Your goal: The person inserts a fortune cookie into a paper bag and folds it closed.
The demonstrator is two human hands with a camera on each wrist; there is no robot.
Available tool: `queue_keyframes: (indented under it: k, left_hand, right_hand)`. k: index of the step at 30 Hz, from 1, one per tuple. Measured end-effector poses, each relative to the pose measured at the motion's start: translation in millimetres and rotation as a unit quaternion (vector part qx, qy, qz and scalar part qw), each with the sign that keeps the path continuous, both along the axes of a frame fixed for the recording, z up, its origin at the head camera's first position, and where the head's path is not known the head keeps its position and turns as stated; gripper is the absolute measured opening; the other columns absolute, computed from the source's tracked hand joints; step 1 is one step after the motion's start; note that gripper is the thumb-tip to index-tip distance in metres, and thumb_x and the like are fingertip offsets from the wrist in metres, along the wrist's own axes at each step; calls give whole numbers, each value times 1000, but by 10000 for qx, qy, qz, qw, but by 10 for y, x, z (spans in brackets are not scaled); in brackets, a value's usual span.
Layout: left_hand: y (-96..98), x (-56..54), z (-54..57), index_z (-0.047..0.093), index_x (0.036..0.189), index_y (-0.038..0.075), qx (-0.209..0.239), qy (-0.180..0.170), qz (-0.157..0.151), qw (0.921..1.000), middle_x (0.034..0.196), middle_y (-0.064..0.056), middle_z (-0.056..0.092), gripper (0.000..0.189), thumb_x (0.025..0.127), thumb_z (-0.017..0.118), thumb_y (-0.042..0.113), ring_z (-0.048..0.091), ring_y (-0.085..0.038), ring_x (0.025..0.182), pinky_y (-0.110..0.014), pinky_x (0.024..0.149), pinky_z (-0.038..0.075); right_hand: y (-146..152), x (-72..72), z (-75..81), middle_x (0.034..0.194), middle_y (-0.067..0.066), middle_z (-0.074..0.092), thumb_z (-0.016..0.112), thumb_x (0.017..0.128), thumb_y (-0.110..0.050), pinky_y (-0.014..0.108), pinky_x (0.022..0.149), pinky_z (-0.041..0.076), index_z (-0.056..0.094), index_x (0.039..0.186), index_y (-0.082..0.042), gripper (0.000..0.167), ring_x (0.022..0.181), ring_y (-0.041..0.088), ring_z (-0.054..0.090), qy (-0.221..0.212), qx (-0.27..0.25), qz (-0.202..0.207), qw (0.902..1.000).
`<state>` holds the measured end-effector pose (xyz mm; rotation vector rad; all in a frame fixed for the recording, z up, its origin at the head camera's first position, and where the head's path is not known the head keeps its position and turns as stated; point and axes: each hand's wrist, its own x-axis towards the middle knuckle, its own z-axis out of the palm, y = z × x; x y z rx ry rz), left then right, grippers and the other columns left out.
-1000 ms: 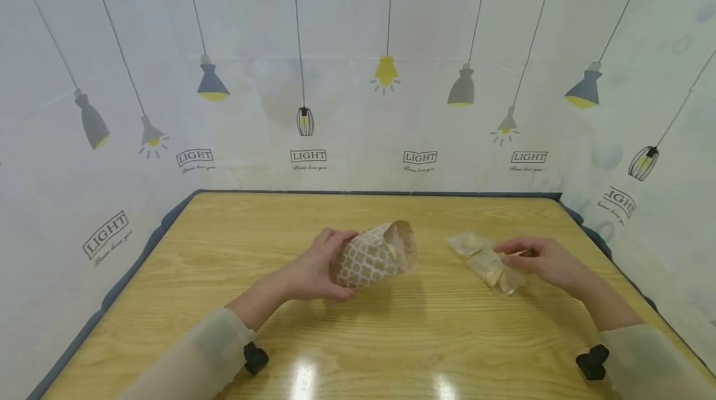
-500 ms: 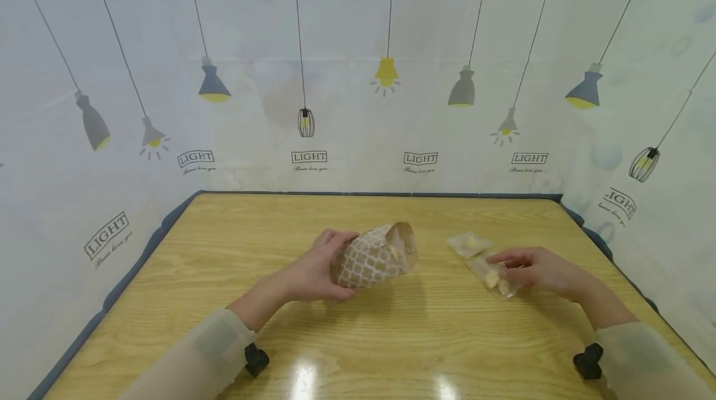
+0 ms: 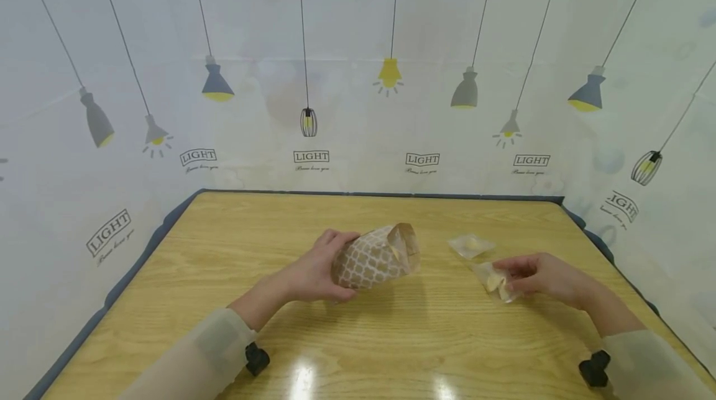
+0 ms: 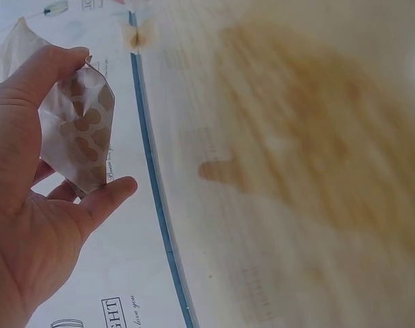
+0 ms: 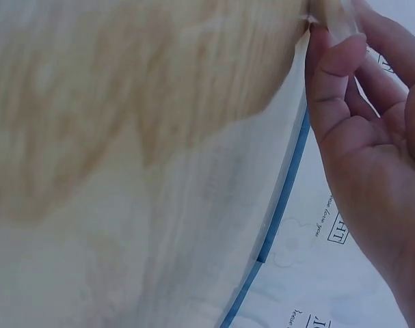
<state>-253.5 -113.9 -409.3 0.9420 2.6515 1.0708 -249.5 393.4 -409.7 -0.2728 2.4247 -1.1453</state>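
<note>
**One paper bag, two clear packets, two hands**

One patterned paper bag (image 3: 373, 258) (brown with white lattice print) sits mid-table, lying tilted with its open mouth facing right and slightly up. Left hand (image 3: 315, 271) grips its closed end, thumb and fingers curled round it; the wrist view shows the same hold (image 4: 76, 133). Two small clear packets in all. One clear packet (image 3: 495, 279) with pale pieces inside is pinched by the right hand (image 3: 545, 276), fingers curled on it, low over the wooden table (image 3: 358, 350), well right of the bag. Second packet (image 3: 472, 244) lies flat on the table just behind it, untouched, apart from the bag. Both sleeves are pale. The backdrop wall (image 3: 358, 46) has printed hanging lamps and LIGHT labels.
</note>
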Motion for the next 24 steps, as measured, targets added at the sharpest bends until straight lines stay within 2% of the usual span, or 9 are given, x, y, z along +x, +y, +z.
queue_keyframes:
  k: [7, 12, 15, 19, 21, 24]
  left_hand:
    - [1, -9, -8, 34, 169, 19, -14, -7, -1, 10000, 155, -14, 41, 108, 81, 97, 25, 47, -32, 140, -61, 121, 47]
    - [8, -9, 1, 34, 169, 18, -49, 9, -18, 10000, 154, -15, 41, 108, 81, 97, 25, 47, -33, 140, -60, 121, 47]
    - [15, -8, 9, 34, 169, 17, -54, 14, -25, 10000, 154, -16, 41, 108, 81, 97, 25, 47, -33, 140, -61, 121, 47]
    - [24, -10, 14, 34, 169, 18, -64, -19, -27, 10000, 155, -16, 40, 108, 81, 97, 25, 47, -34, 140, -62, 121, 47]
    - [28, -10, 11, 34, 169, 18, -71, -27, -25, 10000, 155, -16, 40, 108, 81, 97, 25, 47, -34, 140, -62, 120, 48]
    - [33, -4, 9, 34, 169, 18, -80, -48, -16, 10000, 154, -16, 40, 109, 81, 97, 25, 47, -33, 140, -62, 121, 47]
  right_hand:
    - [-11, 34, -9, 137, 13, 68, 80, 101, -25, 26, 87, 59, 57, 158, -4, 65, 113, 14, 62, 179, 49, 66, 9998]
    - [-100, 88, 11, 122, 10, 69, 79, 102, -25, 26, 80, 57, 59, 156, -4, 62, 102, 10, 60, 478, -30, 75, 9988]
    - [-207, 149, 75, 113, 9, 68, 78, 103, -23, 27, 76, 56, 58, 156, -2, 60, 96, 11, 60, 807, -221, 126, 9964]
    - [-399, 233, 211, 119, 9, 71, 76, 105, -25, 31, 76, 59, 61, 153, -9, 53, 93, 15, 66, 1229, -440, -21, 9914]
    - [-497, 266, 289, 123, 10, 72, 74, 107, -26, 33, 76, 61, 63, 151, -11, 48, 93, 19, 68, 1312, -603, -60, 9895]
    - [-655, 310, 411, 122, 10, 75, 73, 108, -26, 35, 77, 63, 65, 147, -11, 43, 92, 21, 72, 1346, -864, -64, 9871]
